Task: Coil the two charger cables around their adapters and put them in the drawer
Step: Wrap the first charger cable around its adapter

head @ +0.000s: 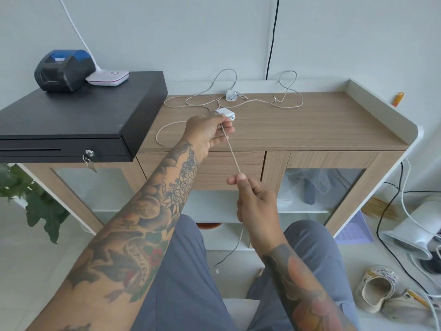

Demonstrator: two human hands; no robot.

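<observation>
Wooden cabinet [322, 123]: fills the centre of the frame; its drawer front [233, 168] sits below the top at centre and looks closed.

Black cash box [78, 115]: upper left, with a dark receipt printer [63, 69] on it.

Left hand [207, 130]: centre of the frame, over the cabinet top, fingers curled round the first adapter [226, 113], a white block.

Right hand [256, 199]: lower centre, thumb and fingers pinching the first cable [231, 151], which runs taut up to the left hand; its free tail hangs below the hand toward the floor.

Second adapter [231, 95]: top centre, resting on the back of the cabinet top, untouched; its cable [290, 91] lies in loose loops around it.

Progress: early. No turns are visible on the first adapter, so winding appears to be only starting. The second charger remains uncoiled, and nothing has gone into the drawer, which apparently still has to be opened.
</observation>
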